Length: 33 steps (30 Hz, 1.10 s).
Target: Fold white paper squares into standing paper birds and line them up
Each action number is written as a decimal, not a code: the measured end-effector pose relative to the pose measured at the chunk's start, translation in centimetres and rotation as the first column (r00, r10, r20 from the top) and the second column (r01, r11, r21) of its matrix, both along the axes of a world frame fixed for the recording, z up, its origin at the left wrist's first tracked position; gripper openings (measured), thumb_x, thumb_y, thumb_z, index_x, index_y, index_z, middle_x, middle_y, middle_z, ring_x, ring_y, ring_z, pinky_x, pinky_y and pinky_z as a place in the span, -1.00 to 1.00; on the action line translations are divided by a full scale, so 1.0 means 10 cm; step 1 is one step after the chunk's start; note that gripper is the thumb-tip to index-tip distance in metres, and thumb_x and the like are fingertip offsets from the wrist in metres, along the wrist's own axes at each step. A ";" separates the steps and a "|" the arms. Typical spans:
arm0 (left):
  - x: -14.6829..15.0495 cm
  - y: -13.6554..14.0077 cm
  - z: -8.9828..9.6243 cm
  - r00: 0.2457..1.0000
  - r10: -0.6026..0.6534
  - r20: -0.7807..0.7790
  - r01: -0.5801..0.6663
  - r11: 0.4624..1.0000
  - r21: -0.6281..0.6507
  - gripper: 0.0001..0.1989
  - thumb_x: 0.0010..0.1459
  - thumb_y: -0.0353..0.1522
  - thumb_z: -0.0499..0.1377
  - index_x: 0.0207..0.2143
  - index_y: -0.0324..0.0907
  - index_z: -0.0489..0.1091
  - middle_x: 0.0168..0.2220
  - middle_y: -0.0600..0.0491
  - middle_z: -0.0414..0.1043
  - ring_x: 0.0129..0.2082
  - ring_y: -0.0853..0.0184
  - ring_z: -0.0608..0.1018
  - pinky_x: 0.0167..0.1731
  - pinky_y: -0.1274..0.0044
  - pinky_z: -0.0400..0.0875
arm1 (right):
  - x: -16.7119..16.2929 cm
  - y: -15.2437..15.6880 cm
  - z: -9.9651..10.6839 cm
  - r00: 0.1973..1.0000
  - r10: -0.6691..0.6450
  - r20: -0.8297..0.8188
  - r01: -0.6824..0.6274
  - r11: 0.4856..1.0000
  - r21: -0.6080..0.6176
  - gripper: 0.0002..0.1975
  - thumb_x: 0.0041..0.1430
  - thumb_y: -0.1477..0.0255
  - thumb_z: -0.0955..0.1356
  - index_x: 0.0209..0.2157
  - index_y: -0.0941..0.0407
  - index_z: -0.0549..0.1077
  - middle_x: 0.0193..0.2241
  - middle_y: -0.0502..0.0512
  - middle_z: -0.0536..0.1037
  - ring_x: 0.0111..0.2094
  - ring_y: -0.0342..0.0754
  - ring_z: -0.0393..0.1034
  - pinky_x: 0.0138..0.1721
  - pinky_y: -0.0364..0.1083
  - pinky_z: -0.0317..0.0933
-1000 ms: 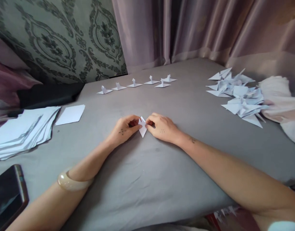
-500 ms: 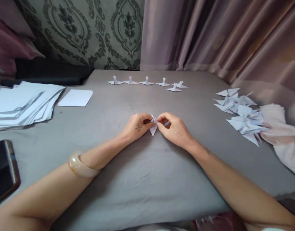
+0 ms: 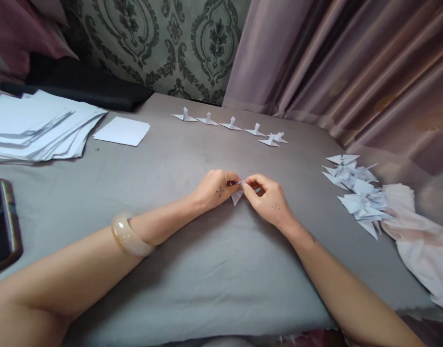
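A small folded white paper crane (image 3: 237, 197) is pinched between both hands over the middle of the grey-covered table; one pointed wing hangs toward me and most of the rest hides behind my fingers. My left hand (image 3: 218, 189) is closed, thumb and forefinger gripping its left side. From the right, my right hand (image 3: 267, 196) pinches the upper part of the paper. The two sets of fingertips nearly meet. Beyond the hands stands a row of several folded paper cranes (image 3: 232, 124) with their wings spread.
Loose folded paper pieces (image 3: 366, 195) lie heaped at the right beside a pale cloth (image 3: 416, 231). At the left are a fanned stack of white paper (image 3: 44, 127), a smaller stack of square sheets (image 3: 122, 131) and a phone (image 3: 3, 224). A black cloth (image 3: 87, 86) lies behind them.
The view has tilted and shifted, so the table appears slanted. Both hands keep their pinch on the crane; its upper tip shows less between the fingers now.
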State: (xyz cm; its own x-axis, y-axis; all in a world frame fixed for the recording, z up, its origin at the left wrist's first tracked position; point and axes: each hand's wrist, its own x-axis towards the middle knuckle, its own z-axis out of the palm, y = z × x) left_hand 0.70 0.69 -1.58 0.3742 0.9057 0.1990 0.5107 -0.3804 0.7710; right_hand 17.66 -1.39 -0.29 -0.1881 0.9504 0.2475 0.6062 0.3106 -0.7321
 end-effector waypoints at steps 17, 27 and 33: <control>-0.01 0.00 -0.02 0.998 0.001 0.059 -0.003 0.999 0.035 -0.83 0.16 -0.38 0.16 -0.36 -0.20 0.55 -0.47 0.08 0.53 -0.49 0.43 0.46 -0.48 0.61 0.22 | -0.10 0.03 0.18 0.993 -0.116 0.011 0.116 0.975 -0.192 -0.70 0.08 0.20 0.35 -0.49 0.16 0.50 -0.57 0.02 0.47 -0.60 -0.19 0.23 -0.52 -0.15 0.15; 0.00 0.02 -0.03 0.999 0.012 0.046 -0.012 1.000 -0.004 -0.87 0.14 -0.41 0.20 -0.33 -0.15 0.57 -0.43 0.09 0.58 -0.44 0.40 0.52 -0.42 0.59 0.28 | -0.07 0.08 0.21 0.982 -0.188 -0.023 0.161 0.892 -0.421 -0.73 -0.02 0.22 0.38 -0.52 0.17 0.49 -0.65 -0.04 0.39 -0.67 -0.25 0.14 -0.62 -0.20 0.05; -0.01 0.01 -0.02 0.999 0.001 0.046 0.000 1.000 -0.005 -0.86 0.14 -0.41 0.19 -0.32 -0.15 0.57 -0.41 0.08 0.58 -0.43 0.40 0.53 -0.41 0.59 0.29 | -0.06 0.09 0.23 0.972 -0.223 -0.080 0.154 0.851 -0.502 -0.77 -0.06 0.26 0.41 -0.51 0.17 0.51 -0.64 -0.06 0.38 -0.67 -0.28 0.13 -0.64 -0.22 0.04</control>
State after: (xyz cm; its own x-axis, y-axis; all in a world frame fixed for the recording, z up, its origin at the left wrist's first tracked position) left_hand 0.57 0.81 -1.74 0.3644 0.9070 0.2110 0.4750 -0.3759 0.7956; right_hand 17.04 -0.53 1.99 0.0083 0.9684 -0.2493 0.5050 -0.2193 -0.8348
